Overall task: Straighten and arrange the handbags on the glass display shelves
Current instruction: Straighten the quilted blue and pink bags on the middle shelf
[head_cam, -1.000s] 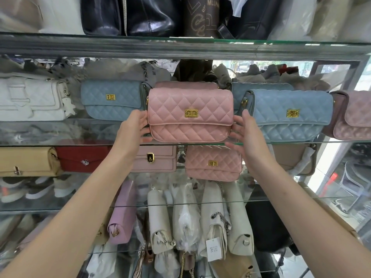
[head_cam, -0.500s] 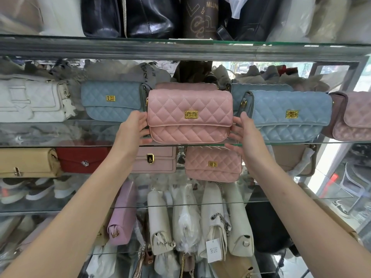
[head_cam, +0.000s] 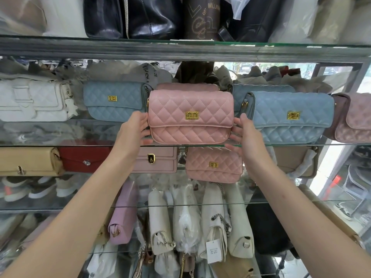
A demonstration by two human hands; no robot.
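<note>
While the head view was considered, the pink quilted handbag [head_cam: 190,117] was seen standing upright at the front edge of the glass shelf [head_cam: 341,145]. It stood between the left blue bag [head_cam: 114,100] and the right blue bag [head_cam: 291,117], with a second pink bag [head_cam: 186,86] close behind it. It was bracketed at its two short ends. The left hand [head_cam: 133,129] was laid against the left end and the right hand [head_cam: 246,133] against the right end, with fingers nearly straight, pressing rather than wrapped round anything.

The bag was judged light and softly padded, its quilted skin smooth and probably a little slippery, its flap kept closed by a gold clasp [head_cam: 192,115]. Some give under pressure was to be expected, so an even squeeze from both ends was thought best. The ends and the base seam were judged the firm places for a hold, and the flap and clasp better left untouched. Sliding on the slick glass was judged easy, and overshoot past the front edge a risk.
</note>
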